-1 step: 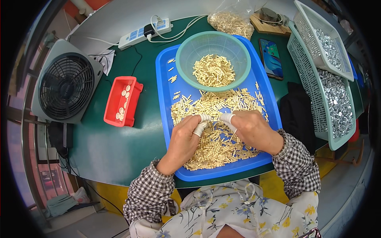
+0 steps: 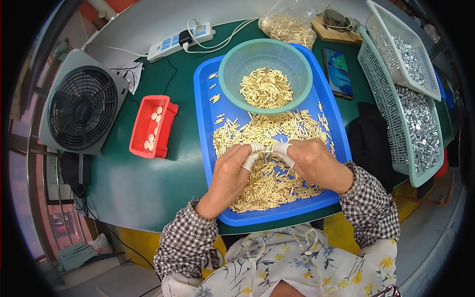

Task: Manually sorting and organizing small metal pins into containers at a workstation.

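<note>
A blue tray (image 2: 203,99) on the green table holds a spread pile of small brass pieces (image 2: 267,129). My left hand (image 2: 231,171) and my right hand (image 2: 316,163) rest curled on that pile, fingertips in white finger cots meeting at the middle. Whether a piece is pinched between the tips is hidden. At the far end of the tray stands a round green mesh bowl (image 2: 227,69) with more brass pieces (image 2: 266,88) in it. Checked sleeves cover both forearms.
A red bin (image 2: 141,141) with white round bits lies left of the tray, a grey fan (image 2: 81,109) beyond it. Behind are a power strip (image 2: 180,39), a bag of brass pieces (image 2: 287,27) and a phone (image 2: 338,72). Two mesh baskets (image 2: 420,128) of silver parts stand at the right.
</note>
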The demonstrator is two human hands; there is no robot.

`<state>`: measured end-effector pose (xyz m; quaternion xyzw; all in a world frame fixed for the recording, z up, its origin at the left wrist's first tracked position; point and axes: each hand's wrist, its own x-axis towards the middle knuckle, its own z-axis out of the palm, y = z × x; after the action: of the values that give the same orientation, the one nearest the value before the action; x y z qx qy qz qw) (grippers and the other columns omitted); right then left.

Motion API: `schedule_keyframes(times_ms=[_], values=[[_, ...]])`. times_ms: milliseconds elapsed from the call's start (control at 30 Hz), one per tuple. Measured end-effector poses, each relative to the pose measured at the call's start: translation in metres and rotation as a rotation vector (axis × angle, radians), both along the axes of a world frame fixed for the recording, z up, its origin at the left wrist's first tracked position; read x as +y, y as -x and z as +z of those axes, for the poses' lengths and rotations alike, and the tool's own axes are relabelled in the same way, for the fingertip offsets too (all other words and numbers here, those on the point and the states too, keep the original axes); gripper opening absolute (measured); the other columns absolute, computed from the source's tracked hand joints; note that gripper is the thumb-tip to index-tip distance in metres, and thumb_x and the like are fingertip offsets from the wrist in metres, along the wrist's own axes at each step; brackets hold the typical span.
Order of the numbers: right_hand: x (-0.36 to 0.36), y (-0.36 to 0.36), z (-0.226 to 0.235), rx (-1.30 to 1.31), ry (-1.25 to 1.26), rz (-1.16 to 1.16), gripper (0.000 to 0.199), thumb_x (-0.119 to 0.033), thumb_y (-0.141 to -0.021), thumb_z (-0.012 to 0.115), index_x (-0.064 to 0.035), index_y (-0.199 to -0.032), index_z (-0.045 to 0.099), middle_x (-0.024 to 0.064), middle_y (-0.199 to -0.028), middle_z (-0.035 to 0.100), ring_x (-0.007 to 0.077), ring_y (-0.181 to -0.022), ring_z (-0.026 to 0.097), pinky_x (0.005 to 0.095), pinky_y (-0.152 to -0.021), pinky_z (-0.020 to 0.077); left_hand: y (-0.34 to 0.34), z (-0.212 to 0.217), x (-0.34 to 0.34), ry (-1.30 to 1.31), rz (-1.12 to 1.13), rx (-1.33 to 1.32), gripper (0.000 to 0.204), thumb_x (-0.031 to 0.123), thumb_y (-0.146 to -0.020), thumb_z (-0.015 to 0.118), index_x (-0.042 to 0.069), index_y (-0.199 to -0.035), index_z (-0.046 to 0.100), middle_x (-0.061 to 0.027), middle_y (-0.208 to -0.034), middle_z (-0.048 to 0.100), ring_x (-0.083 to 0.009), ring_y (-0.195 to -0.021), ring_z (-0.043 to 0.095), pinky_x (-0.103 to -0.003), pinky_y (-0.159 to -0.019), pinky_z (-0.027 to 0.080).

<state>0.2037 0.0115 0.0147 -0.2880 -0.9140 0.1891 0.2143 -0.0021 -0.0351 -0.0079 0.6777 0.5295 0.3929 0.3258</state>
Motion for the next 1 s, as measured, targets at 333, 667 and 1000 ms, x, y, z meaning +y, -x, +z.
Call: schedule_keyframes(times_ms=[333,667,1000], values=[[0.007,-0.003,0.004,0.156,0.559,-0.026,0.023,0.000,-0.084,0.050,0.0013,-0.107,0.051,0.0157,-0.072,0.061,0.0251,-0.058,0.061,0.0324,-0.051,0.0473,-0.005,0.005,0.002,0.197,0.032,-0.103,0.023,-0.002,-0.086,0.057,0.001,-0.107,0.063,-0.0051,-0.089,0.064,-0.0100,-0.074,0.059,-0.022,-0.067,0.048],[0.014,-0.007,0.006,0.169,0.872,0.029,0.027,0.001,-0.092,0.039,-0.0023,-0.119,0.040,0.0051,-0.076,0.060,0.0096,-0.058,0.058,0.0225,-0.053,0.0468,-0.011,-0.006,-0.001,0.136,-0.021,-0.227,0.022,-0.001,-0.087,0.056,0.000,-0.108,0.062,-0.0084,-0.097,0.065,-0.0133,-0.083,0.061,-0.025,-0.073,0.049],[0.008,0.008,0.036,0.469,1.012,-0.106,0.022,-0.002,-0.093,0.040,-0.0015,-0.114,0.044,0.0071,-0.074,0.059,0.0083,-0.051,0.053,0.0195,-0.046,0.0431,0.014,0.019,-0.016,0.284,0.062,-0.468,0.020,0.002,-0.090,0.053,-0.001,-0.108,0.061,-0.0072,-0.106,0.063,-0.0132,-0.089,0.061,-0.025,-0.074,0.051]])
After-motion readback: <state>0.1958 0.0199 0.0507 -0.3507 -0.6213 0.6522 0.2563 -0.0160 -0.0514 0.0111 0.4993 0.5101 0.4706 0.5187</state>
